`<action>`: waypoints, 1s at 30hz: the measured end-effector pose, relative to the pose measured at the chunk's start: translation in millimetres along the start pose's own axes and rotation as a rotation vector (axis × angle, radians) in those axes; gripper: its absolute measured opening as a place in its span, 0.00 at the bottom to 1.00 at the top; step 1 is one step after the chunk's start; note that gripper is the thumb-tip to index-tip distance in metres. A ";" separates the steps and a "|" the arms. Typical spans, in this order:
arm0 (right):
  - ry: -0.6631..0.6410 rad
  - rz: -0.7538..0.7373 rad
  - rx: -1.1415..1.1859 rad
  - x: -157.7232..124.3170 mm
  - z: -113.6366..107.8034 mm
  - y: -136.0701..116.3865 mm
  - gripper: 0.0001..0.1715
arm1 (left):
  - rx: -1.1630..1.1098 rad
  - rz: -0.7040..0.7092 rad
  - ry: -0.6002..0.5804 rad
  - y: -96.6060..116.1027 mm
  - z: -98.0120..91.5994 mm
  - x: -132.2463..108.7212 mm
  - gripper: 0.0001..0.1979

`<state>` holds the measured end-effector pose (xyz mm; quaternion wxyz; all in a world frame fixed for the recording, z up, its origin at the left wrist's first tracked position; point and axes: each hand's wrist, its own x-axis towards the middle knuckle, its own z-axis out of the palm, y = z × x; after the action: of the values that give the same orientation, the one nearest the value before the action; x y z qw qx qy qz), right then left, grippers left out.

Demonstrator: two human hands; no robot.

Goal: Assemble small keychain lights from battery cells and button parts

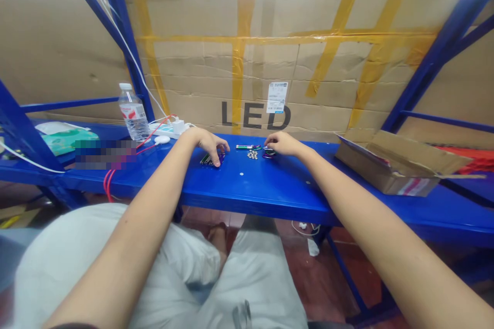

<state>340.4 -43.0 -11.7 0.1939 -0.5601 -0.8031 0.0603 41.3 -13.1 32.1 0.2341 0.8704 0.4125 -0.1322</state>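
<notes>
My left hand point(208, 143) rests fingers-down on a small bunch of thin coloured pen-like sticks point(208, 159) lying on the blue shelf point(254, 185). My right hand point(281, 143) touches a small dark purple item point(269, 154) just right of a cluster of small silver round pieces point(252, 154). Another thin stick point(247, 147) lies between the two hands. Two tiny silver pieces point(241, 174) lie loose nearer the shelf's front edge. Whether either hand pinches its item is hard to tell.
A taped cardboard sheet marked LED point(270, 56) stands behind the shelf. An open cardboard box point(397, 164) sits at the right. At the left are a water bottle point(133, 113), a white power strip point(170, 128) with red cables, and green packets point(65, 140). Blue rack posts point(119, 25) frame both sides.
</notes>
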 end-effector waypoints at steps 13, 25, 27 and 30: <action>-0.038 0.000 0.020 -2.6 0.2 -3.3 0.14 | 0.039 0.017 0.071 -0.5 6.1 13.6 0.50; -0.041 0.002 0.015 -5.0 -0.4 -11.0 0.14 | 0.055 0.080 0.267 27.3 18.8 24.5 0.38; -0.044 -0.002 0.017 -6.0 -0.4 -13.8 0.14 | 0.057 0.093 0.274 31.4 20.9 26.6 0.38; -0.047 -0.010 0.011 -6.8 -0.3 -17.8 0.14 | 0.056 0.123 0.276 30.7 21.6 29.3 0.39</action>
<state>326.9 -55.8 -7.5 0.1783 -0.5536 -0.8098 0.0770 82.7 -21.9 10.4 0.1584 0.9101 0.3827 -0.0085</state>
